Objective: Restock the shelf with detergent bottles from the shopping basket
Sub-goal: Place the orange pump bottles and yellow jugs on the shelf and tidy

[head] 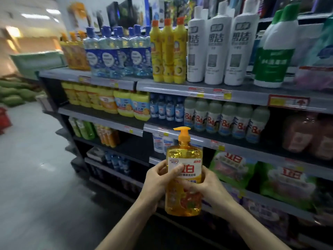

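both forearms come in from the bottom edge. left hand (158, 179) grips the left side of the detergent bottle (182, 204), thumb laid across the white label, fingers curled round behind. right hand (205, 186) grips the right side a little lower, thumb on the front below the label, fingers wrapped round the back.

bottle: clear orange-yellow, upright, pump top (182, 131) with its spout pointing left. it is held in the air in front of the shelf unit (180, 88) and touches no board. it is seen against the lower boards.

behind it to the right: green bags (232, 168) with red characters on a lower board. to the left: a dark bare stretch of board (133, 147), then orange and green bottles (93, 131) further along.

one board up: a row of pale bottles marked "84" (225, 120), small blue bottles (165, 109) beside them, yellow jugs (124, 103) further left. price tags (222, 93) sit on the grey rail above.

top board, from the left: clear blue bottles (115, 55), three yellow squeeze bottles (168, 51) with orange caps, three tall white bottles (218, 51), and a green-and-white bottle (273, 55).

far left: grey floor (36, 168), blurred, with green sacks (12, 94) stacked at the aisle's far end.
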